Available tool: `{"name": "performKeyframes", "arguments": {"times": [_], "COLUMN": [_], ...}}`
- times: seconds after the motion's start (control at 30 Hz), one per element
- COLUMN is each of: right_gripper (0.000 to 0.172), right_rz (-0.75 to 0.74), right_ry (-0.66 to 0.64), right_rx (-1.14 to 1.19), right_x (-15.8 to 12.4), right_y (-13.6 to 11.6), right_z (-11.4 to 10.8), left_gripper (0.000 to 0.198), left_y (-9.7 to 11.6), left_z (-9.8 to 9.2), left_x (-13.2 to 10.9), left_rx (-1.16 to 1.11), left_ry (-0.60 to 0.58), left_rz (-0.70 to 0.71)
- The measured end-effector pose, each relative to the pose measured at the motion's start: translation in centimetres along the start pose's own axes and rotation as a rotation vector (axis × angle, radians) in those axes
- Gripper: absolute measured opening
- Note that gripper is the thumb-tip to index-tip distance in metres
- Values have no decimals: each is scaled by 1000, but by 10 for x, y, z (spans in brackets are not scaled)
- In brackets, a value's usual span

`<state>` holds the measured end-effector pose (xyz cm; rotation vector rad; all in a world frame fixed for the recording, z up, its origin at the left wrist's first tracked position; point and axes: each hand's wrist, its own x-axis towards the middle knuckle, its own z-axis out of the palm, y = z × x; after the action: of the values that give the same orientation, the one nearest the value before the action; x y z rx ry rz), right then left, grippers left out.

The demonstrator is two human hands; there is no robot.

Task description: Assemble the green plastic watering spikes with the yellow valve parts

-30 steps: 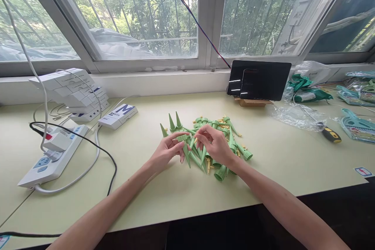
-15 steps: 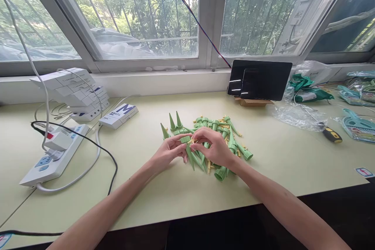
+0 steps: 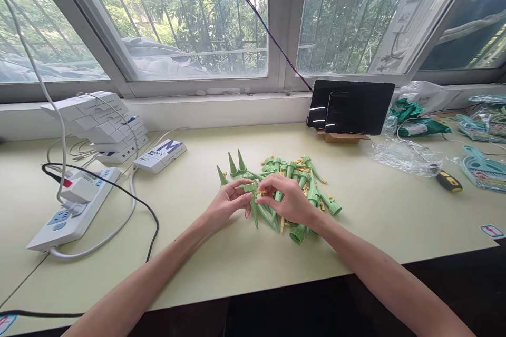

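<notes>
My left hand [image 3: 225, 203] is closed around the cap end of a green plastic plant-watering spike [image 3: 254, 212], whose pointed end hangs down. At the spike's side, the thumb and fingers of my right hand [image 3: 291, 199] pinch a small yellow valve piece [image 3: 261, 191]. Whether the piece sits in the spike's side hole cannot be made out. Beneath and beyond my right hand lies a pile of green spikes [image 3: 313, 196] mixed with yellow pieces. Behind my left hand, several green spikes [image 3: 233, 165] stand point up.
A white box [image 3: 160, 156] and a power strip [image 3: 75, 221] with cables lie to the left. At the back right, a black tablet [image 3: 356, 108] leans on a cardboard stand. A screwdriver [image 3: 448, 181] and plastic bags [image 3: 422, 127] are further right.
The held spike has turned slightly, its tip swinging left to hang more upright. My right fingers have shifted a little, and more of the yellow valve piece shows.
</notes>
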<state>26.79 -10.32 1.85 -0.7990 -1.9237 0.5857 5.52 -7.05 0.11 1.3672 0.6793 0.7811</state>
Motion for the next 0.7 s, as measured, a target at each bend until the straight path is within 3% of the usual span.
{"name": "performKeyframes", "arguments": {"times": [0.7], "right_gripper": [13], "right_rz": [154], "right_ry": [72], "right_rx": [165], "right_x": [2], "right_y": [4], "right_z": [5], "left_gripper": [44], "left_y": [4], "left_z": [3], "left_x": [0], "left_rx": [-22], "left_ry": [64], "left_rz": [18]}}
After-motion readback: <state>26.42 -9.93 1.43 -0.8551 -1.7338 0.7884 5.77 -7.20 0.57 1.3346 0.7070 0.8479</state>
